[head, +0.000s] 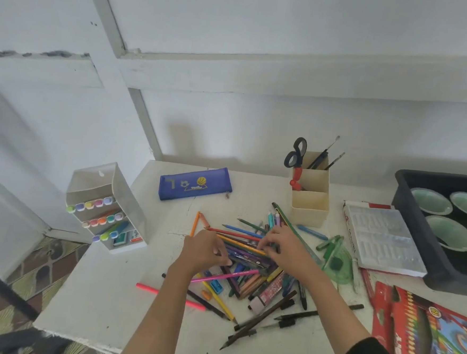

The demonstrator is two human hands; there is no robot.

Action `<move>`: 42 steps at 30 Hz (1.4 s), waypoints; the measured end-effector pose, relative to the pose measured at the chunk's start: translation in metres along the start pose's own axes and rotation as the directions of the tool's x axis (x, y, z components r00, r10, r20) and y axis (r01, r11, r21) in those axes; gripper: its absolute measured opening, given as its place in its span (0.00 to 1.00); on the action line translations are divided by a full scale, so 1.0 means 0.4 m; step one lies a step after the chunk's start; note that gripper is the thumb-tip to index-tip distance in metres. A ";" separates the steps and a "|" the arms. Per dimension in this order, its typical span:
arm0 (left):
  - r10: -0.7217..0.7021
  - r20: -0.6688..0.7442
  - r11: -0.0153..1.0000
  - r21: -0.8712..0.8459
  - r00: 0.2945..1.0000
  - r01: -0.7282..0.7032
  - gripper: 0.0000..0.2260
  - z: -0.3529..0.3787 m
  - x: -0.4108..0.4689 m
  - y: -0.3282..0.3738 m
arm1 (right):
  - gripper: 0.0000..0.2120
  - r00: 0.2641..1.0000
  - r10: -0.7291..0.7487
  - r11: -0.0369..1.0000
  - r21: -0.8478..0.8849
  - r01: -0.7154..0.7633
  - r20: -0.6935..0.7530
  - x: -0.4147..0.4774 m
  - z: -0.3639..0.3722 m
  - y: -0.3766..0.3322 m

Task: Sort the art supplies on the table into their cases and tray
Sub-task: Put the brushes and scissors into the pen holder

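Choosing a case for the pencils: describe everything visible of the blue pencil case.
The blue pencil case is a long, flat pouch, apparently fabric. Its face shows a yellow basketball, a white football, a pale hook-like mark and yellow lettering too small to read. A zip pull hangs at its right end; whether the zip is closed cannot be told. It lies flat on the white table near the far edge, apart from the coloured pencils; nothing else touches it.

Our left hand (206, 251) and right hand (282, 246) curl round a bundle of pencils (247, 245) atop the loose heap. From there, the blue pencil case (196, 184) lies at eleven o'clock, the beige holder (311, 199) at one, the black tray (414, 225) at three, and the red box (436, 337) at four.
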State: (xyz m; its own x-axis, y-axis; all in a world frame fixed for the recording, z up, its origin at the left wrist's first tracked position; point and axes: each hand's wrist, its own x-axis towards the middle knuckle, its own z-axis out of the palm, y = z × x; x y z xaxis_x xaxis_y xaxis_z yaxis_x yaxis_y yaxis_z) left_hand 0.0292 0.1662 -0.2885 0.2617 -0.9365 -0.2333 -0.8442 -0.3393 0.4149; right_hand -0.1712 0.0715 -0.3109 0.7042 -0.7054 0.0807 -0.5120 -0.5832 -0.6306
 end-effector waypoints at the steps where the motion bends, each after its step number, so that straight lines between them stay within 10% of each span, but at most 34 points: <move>1: -0.013 -0.006 1.000 0.015 1.000 0.013 0.05 0.008 -0.007 -0.002 | 0.06 0.999 -0.025 1.000 -0.004 0.025 0.048 0.000 0.008 -0.011; 14: -0.283 -0.147 0.958 0.014 0.948 0.288 0.08 0.051 -0.017 0.033 | 0.12 0.940 -0.094 0.875 -0.424 0.235 0.328 0.018 0.061 -0.109; 25: -0.284 -0.152 0.959 -0.066 0.947 0.277 0.06 0.063 -0.010 0.013 | 0.08 0.973 -0.139 0.854 -0.475 0.211 0.183 0.021 0.110 -0.108; 32: -0.267 -0.251 0.920 -0.353 0.930 0.169 0.04 0.071 -0.005 -0.052 | 0.16 0.968 -0.250 0.889 -0.392 0.237 0.021 0.036 0.119 -0.109; 42: -0.564 -0.344 0.671 -0.720 0.751 0.175 0.08 0.062 -0.034 -0.111 | 0.11 0.938 -0.283 0.856 -0.388 0.341 0.199 0.023 0.136 -0.125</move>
State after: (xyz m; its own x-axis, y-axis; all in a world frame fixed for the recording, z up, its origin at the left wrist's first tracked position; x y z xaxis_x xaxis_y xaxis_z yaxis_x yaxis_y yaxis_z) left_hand 0.0518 0.1963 -0.3255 0.8333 -0.5423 -0.1071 -0.1842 -0.4550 0.8712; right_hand -0.1125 0.1161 -0.3206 0.9035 -0.4166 0.1004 -0.3896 -0.8961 -0.2127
